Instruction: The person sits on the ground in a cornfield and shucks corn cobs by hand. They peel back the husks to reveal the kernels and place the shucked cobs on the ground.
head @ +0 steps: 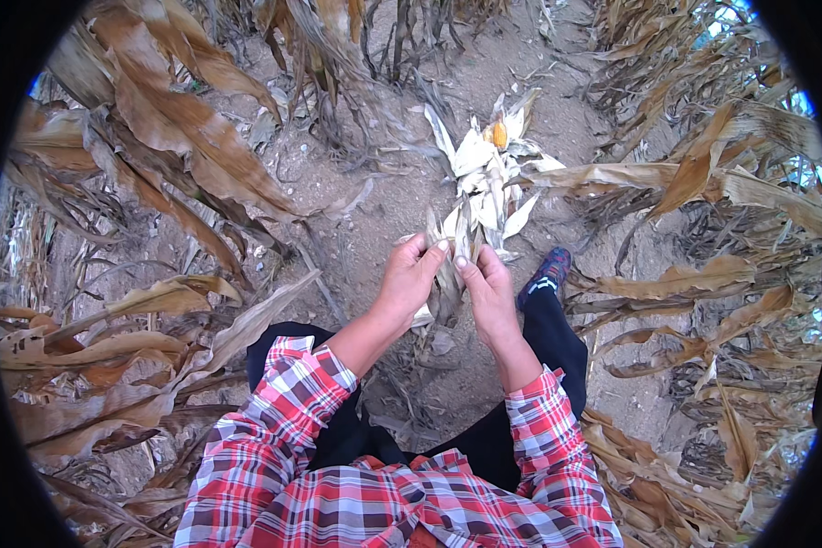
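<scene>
Between both hands is an ear of corn in a dry, greyish husk (pixel 446 291), its tip pointing away from me. My left hand (pixel 411 270) grips the husk on the left side, thumb on top. On the other side my right hand (pixel 486 281) pinches the husk between thumb and fingers. Whether the husk is parted over the kernels cannot be told from here. Just beyond my hands lies a heap of pale corn husks (pixel 476 157) on the soil. An orange-yellow corn cob (pixel 499 134) shows at the far end of that heap.
Dry corn stalks with brown leaves (pixel 198 144) crowd the left. More withered leaves (pixel 685 281) reach in from the right, one long leaf (pixel 603 175) extending over the husk heap's edge. My shoe (pixel 546 274) rests on bare soil (pixel 377 219) right of my hands.
</scene>
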Available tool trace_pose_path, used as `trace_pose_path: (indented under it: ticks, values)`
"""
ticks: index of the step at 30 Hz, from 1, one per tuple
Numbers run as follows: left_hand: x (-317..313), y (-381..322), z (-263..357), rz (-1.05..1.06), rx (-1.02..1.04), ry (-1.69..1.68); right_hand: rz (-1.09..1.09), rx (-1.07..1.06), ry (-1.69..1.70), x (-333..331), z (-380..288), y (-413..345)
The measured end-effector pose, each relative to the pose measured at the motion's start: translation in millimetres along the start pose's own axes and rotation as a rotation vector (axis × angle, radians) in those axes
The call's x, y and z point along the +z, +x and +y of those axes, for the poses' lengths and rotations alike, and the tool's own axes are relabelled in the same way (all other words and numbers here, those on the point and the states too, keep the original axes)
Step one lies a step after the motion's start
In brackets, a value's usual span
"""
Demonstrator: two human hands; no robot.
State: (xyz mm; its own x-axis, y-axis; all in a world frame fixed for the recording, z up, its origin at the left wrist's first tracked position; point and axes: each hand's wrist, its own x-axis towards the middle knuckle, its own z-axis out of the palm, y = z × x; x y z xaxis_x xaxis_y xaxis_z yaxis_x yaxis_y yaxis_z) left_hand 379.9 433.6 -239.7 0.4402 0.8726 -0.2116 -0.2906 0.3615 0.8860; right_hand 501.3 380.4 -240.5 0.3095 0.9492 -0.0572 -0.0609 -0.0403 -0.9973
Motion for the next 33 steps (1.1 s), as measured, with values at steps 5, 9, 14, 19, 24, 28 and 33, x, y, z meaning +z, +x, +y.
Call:
trace_pose_path:
  ticks: [5,9,14,19,24,28,33]
  values:
    - [1.1,-1.7,-1.0,-0.004,-0.013,0.015,-0.026,0.082,-0.045,-4.9,2.5,-1.3]
    - [1.4,-1.0,-1.6,-0.014,-0.021,0.007,-0.009,-0.012,-0.048,-0.3,-0.9,-1.7]
    - [0.7,-0.5,-3.8,-0.018,-0.023,0.021,-0.021,0.014,-0.075,-2.0,-0.8,-2.7]
    - [0.6,0.5,-7.9,-0.01,-0.027,0.035,-0.023,0.035,-0.111,-5.9,5.8,-2.1]
    - [1.1,0.3,-8.7,-0.001,-0.004,0.038,-0.029,0.024,-0.101,-3.1,2.6,-2.9]
    - [-0.3,1.2,-10.8,-0.003,-0.024,0.024,-0.074,0.078,-0.121,-3.4,-3.7,-4.8]
    - [3.8,-0.1,-10.1,0.015,-0.011,0.008,-0.055,0.065,-0.097,-4.5,2.3,-4.6]
